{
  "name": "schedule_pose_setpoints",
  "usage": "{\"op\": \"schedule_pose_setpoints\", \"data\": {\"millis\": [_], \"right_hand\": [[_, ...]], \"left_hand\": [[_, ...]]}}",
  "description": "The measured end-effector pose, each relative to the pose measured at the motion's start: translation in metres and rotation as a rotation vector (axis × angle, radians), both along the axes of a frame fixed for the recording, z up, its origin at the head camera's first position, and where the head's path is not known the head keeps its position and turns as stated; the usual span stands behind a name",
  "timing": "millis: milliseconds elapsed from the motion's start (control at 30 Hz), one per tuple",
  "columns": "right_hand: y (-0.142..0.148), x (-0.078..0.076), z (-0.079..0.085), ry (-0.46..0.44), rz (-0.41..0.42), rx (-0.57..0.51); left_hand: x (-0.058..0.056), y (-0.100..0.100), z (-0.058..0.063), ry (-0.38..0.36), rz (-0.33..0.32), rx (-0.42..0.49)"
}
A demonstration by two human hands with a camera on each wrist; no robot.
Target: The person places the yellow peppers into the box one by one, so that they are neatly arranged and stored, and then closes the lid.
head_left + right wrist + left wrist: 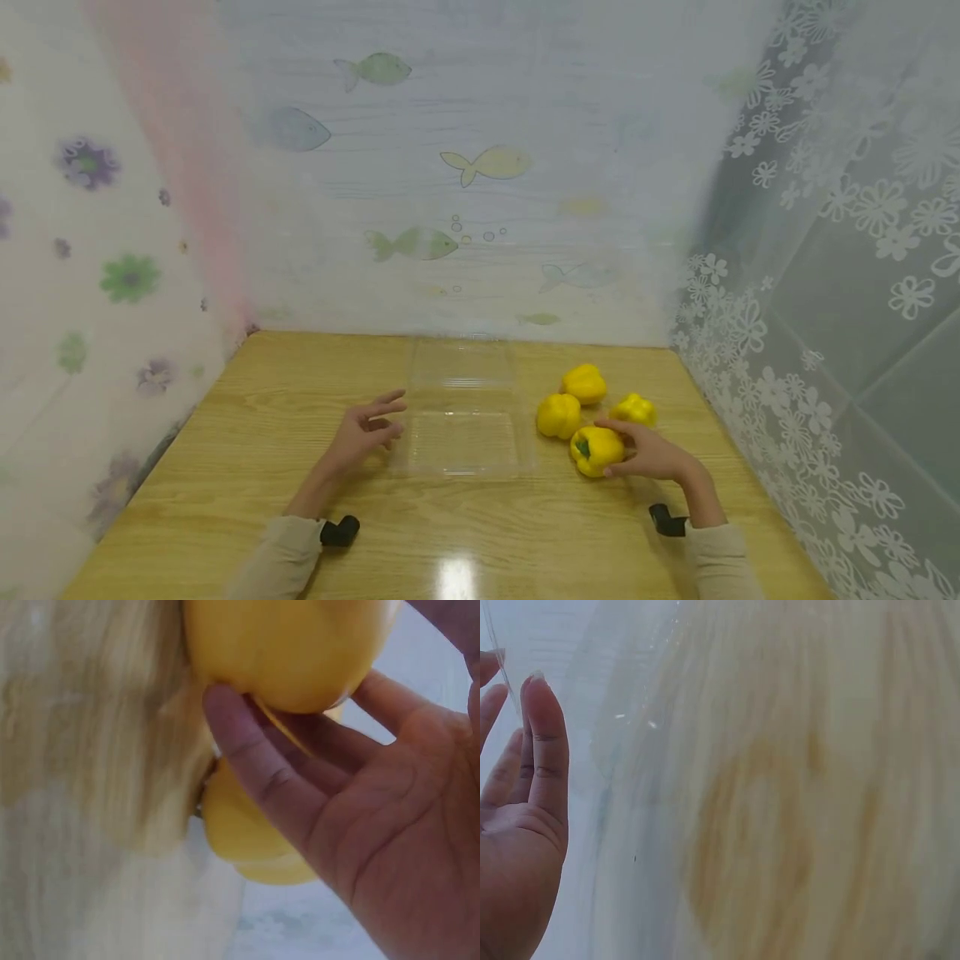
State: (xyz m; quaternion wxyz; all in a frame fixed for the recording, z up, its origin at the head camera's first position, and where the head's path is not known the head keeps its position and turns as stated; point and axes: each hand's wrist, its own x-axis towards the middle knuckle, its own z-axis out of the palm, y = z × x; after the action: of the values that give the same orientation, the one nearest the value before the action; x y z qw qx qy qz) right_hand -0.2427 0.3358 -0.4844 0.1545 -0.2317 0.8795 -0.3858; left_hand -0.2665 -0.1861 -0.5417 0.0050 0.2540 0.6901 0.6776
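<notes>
My right hand (647, 452) holds a yellow bell pepper (596, 452) at the front of a small group, its green stem facing left. In the right wrist view, the fingers (251, 754) curl under and around that pepper (289, 649). Three more yellow bell peppers lie just behind: one on the left (558, 416), one at the back (584, 384) and one on the right (634, 409). My left hand (366, 435) hovers at the left side of a clear plastic clamshell box (465, 443), fingers loosely spread and holding nothing.
The box's lid (462, 362) lies folded back toward the far wall. Both stand on a wooden table (285, 400). A fish-printed curtain (480, 208) closes off the back, with flowered sheets at left and right. Each wrist bears a black camera mount (341, 531).
</notes>
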Motion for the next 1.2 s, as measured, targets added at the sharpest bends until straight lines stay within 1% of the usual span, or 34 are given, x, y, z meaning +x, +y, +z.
{"op": "schedule_pose_setpoints", "data": {"millis": [100,233,367,467,667,767,867,1067,1200], "right_hand": [[0.003,-0.001,-0.005,-0.005,0.027,-0.048],[0.005,-0.003,-0.013,0.005,0.018,-0.09],[0.006,-0.005,-0.021,-0.005,-0.011,-0.143],[0.007,-0.008,-0.029,-0.02,-0.019,-0.203],[0.007,-0.008,-0.041,-0.061,0.015,-0.311],[0.007,-0.007,-0.042,-0.064,0.028,-0.317],[0.007,-0.008,-0.043,-0.054,0.03,-0.302],[0.003,-0.007,-0.039,0.023,0.038,-0.217],[0.001,-0.007,-0.037,0.048,0.056,-0.212]], "left_hand": [[0.002,0.003,-0.001,-0.026,0.011,0.021],[0.003,0.007,-0.001,-0.05,0.021,0.038],[0.004,0.009,-0.001,-0.048,0.027,0.045],[0.005,0.011,-0.002,-0.051,0.038,0.053],[0.004,0.012,-0.009,-0.058,0.06,0.044],[0.004,0.013,-0.01,-0.068,0.074,0.033],[0.004,0.015,-0.01,-0.07,0.079,0.038],[0.003,0.017,-0.009,-0.075,0.083,0.039],[0.003,0.017,-0.008,-0.078,0.067,0.058]]}}
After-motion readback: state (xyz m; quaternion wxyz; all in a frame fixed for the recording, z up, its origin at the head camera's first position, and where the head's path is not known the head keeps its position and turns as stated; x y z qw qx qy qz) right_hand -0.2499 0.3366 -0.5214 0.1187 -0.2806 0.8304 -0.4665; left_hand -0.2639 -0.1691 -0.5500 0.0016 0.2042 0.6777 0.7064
